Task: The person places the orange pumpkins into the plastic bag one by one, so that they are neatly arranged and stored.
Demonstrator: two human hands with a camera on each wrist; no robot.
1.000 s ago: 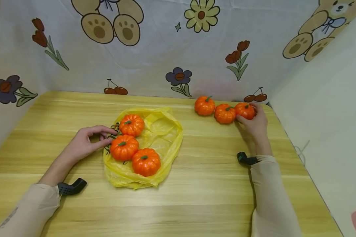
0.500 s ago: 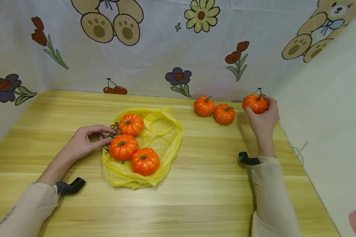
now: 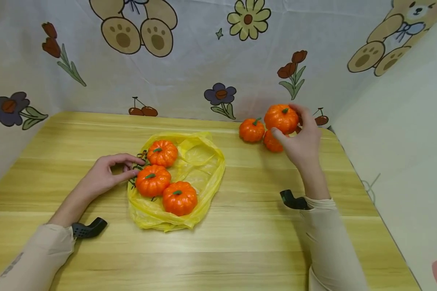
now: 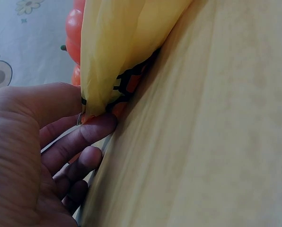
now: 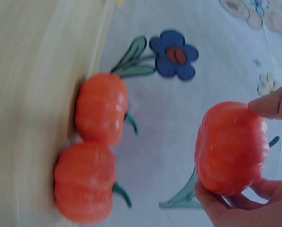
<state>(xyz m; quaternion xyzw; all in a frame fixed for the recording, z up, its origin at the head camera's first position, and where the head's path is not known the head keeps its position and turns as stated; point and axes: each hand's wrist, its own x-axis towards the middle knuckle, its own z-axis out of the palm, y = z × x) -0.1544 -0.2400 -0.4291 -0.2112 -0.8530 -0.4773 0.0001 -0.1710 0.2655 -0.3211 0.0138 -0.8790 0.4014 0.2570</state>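
Observation:
My right hand (image 3: 304, 145) grips a small orange pumpkin (image 3: 281, 119) with a green stem and holds it up off the table. In the right wrist view the fingers curl round this held pumpkin (image 5: 232, 149). Below it stand two more pumpkins, one at the back (image 3: 251, 131) and one partly hidden by the held one (image 3: 272, 142). On the left, an open yellow plastic bag (image 3: 202, 178) lies with three pumpkins (image 3: 179, 199) in it. My left hand (image 3: 103, 176) pinches the bag's left edge; the left wrist view shows the thin plastic (image 4: 117, 47) between thumb and fingers.
The wooden table (image 3: 240, 242) reaches back to a wall cloth (image 3: 189, 60) printed with bears and flowers. A pale wall (image 3: 404, 161) runs along the right side. Black wrist cameras (image 3: 89, 228) sit at both wrists.
My right hand has lifted the rightmost pumpkin off the table, first up and to the right, then left over the other two. The left hand has stayed at the bag's edge.

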